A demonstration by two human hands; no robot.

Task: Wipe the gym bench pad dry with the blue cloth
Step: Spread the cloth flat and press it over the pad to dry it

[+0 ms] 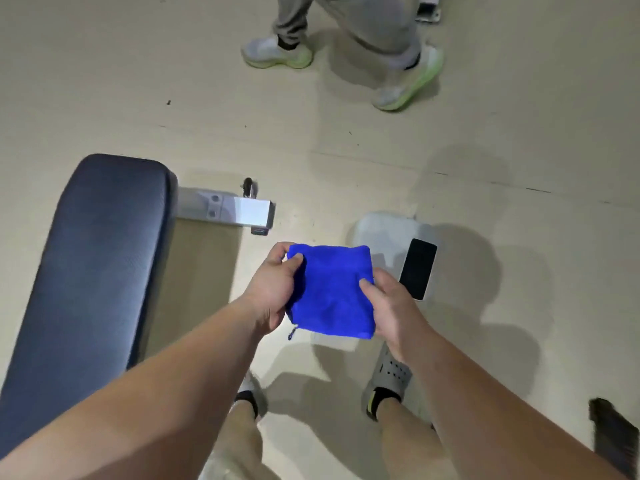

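Both hands, left hand point(277, 289) and right hand point(388, 306), grip folded blue cloth point(332, 292); bench pad point(100, 258) lies left, running near-far, closest to left hand.

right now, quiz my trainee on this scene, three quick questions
1. On which side of the person is the bench pad?
2. The cloth is: A) held in one hand B) held in both hands C) draped on the bench pad
3. True or false: the phone lies on the bench pad.

Key
1. Left.
2. B: the left hand and right hand both grip it.
3. False: it lies on a white mat, right of the cloth.
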